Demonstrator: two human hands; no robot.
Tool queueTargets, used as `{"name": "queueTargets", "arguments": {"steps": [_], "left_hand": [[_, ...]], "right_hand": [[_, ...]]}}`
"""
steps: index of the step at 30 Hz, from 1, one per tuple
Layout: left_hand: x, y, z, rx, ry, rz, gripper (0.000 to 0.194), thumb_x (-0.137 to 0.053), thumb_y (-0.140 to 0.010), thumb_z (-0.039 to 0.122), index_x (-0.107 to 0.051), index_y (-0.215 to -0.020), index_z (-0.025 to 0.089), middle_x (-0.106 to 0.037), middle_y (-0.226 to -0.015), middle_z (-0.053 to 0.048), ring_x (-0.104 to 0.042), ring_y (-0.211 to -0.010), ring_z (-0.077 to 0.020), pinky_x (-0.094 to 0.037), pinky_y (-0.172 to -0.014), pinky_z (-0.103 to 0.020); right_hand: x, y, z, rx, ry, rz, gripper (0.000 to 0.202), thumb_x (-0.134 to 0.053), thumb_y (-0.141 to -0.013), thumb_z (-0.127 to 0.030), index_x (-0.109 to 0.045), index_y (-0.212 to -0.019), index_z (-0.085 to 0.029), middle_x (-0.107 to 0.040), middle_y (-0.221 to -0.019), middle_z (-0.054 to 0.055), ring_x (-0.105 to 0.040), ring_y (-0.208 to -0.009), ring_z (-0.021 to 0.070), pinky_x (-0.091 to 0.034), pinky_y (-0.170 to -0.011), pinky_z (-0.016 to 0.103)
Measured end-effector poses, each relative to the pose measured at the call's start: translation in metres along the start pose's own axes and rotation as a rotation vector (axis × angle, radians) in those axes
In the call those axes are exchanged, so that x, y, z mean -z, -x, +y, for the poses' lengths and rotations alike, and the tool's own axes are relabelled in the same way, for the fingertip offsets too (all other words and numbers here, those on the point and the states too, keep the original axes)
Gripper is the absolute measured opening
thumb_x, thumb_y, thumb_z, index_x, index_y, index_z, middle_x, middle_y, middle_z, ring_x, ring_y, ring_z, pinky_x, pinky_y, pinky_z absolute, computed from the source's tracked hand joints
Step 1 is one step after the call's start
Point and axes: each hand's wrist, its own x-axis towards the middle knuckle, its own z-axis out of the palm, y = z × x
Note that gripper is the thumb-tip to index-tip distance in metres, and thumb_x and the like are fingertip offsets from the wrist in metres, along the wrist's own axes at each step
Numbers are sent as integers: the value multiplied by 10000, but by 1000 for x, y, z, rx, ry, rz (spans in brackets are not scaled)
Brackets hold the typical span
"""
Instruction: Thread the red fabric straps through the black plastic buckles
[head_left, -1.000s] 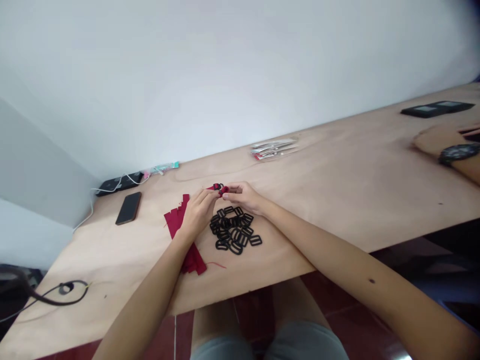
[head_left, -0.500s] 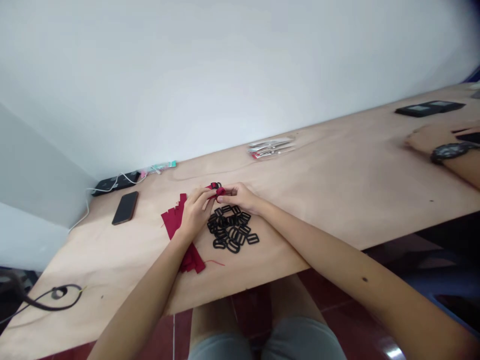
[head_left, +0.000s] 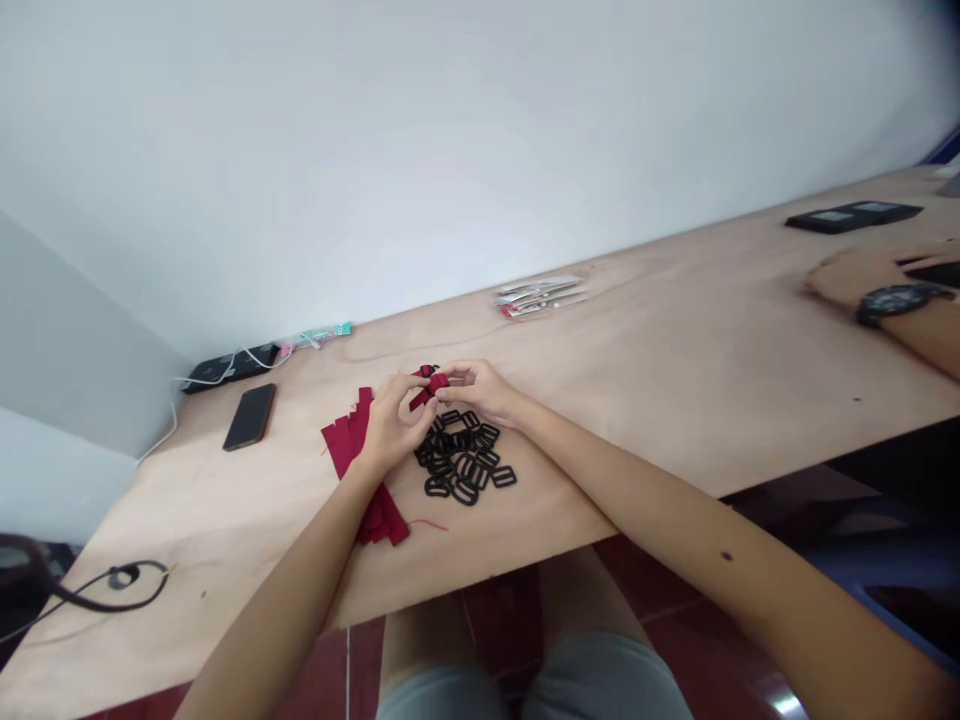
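Between my two hands is a short red strap [head_left: 438, 383], looped over, pinched from both sides. My left hand [head_left: 397, 415] grips its left part, and my right hand [head_left: 480, 388] has thumb and fingertips on its right side. Just behind the fingers lies another red strap piece with a black buckle [head_left: 427, 370], partly hidden. Below my hands is a heap of black plastic strap buckles [head_left: 469, 465], some rectangular sliders, some rounded rings. A pile of cut red straps [head_left: 345, 440] lies under and beside my left forearm.
A phone [head_left: 250, 416] and a black box with a white cable [head_left: 229, 368] lie at the left. Packaged tools [head_left: 538, 297] lie by the wall. At the right, a co-worker's hand with a watch [head_left: 896, 303] rests near black devices [head_left: 853, 217]. A dark cable [head_left: 112, 600] curls at the near left.
The red strap between my fingers has turned and spread into a wider loop. My left thumb has shifted down and right; both hands stay above the buckles.
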Motion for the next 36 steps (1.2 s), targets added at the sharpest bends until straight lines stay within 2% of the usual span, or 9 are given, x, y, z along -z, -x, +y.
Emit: {"name": "queueTargets", "arguments": {"steps": [5,8,15,22,25,29,31,33,36], "left_hand": [[-4,3,-9,125,67,30,188,-741,-960,295,-714,-1124,207,-780,-1100,-76,-743,-1052,-237,-607,-978,-426],[-6,5,-15,163,92,53,201,-743,-952,291,-717,-1129,199,-775,-1097,-76,-739,-1053,-231,-607,-989,-421],[-9,6,-12,177,261,20,204,-712,-941,231,-712,-1143,205,-746,-1119,-75,-733,-1087,-233,-602,-1022,-413],[-3,0,-5,128,258,-115,357,-751,-922,237,-736,-1279,238,-762,-1194,-91,-709,-1125,-258,-558,-1049,-438],[-3,0,-6,167,265,-121,325,-792,-910,278,-760,-1231,240,-779,-1177,-88,-714,-1127,-269,-548,-1053,-439],[-6,3,-10,287,322,-47,320,-810,-910,319,-777,-1214,222,-789,-1200,-104,-741,-1105,-270,-572,-1029,-424],[-6,4,-11,271,326,-21,355,-825,-899,316,-778,-1239,227,-785,-1208,-106,-743,-1104,-270,-585,-1008,-421],[-6,3,-11,208,301,-22,393,-840,-885,303,-778,-1270,252,-781,-1208,-99,-737,-1105,-269,-593,-991,-422],[-4,2,-9,137,230,-19,410,-846,-881,294,-782,-1285,287,-793,-1196,-86,-739,-1094,-268,-591,-1000,-441]], "right_hand": [[3,-1,-2,-8,-73,58,423,-1033,-583,-270,-785,-909,-160,-780,-796,10,-704,-713,148,-584,-754,300],[4,0,-2,-43,-144,68,449,-1034,-575,-238,-746,-912,-167,-791,-827,12,-725,-732,146,-594,-772,292],[3,5,-1,-91,-190,-95,396,-1000,-645,-226,-686,-881,-175,-753,-866,-5,-719,-785,141,-597,-791,282],[1,7,-2,-73,-106,-126,350,-969,-662,-229,-636,-752,-169,-672,-774,-31,-638,-740,117,-525,-730,238],[0,7,-4,-67,-147,-108,376,-965,-638,-202,-597,-714,-180,-663,-829,-22,-634,-788,127,-535,-745,246],[-1,8,-8,-79,-236,-99,473,-947,-665,-197,-476,-627,-185,-689,-1009,8,-677,-891,147,-587,-849,291],[-2,8,-10,-88,-253,-94,407,-944,-690,-208,-538,-670,-184,-706,-1040,11,-699,-907,153,-602,-888,314],[-4,8,-10,-98,-247,-83,319,-955,-693,-212,-663,-819,-193,-734,-1037,13,-718,-928,164,-610,-892,318],[-6,7,-9,-97,-193,-70,411,-977,-674,-210,-739,-1009,-200,-766,-1016,17,-730,-933,168,-611,-856,294]]}}
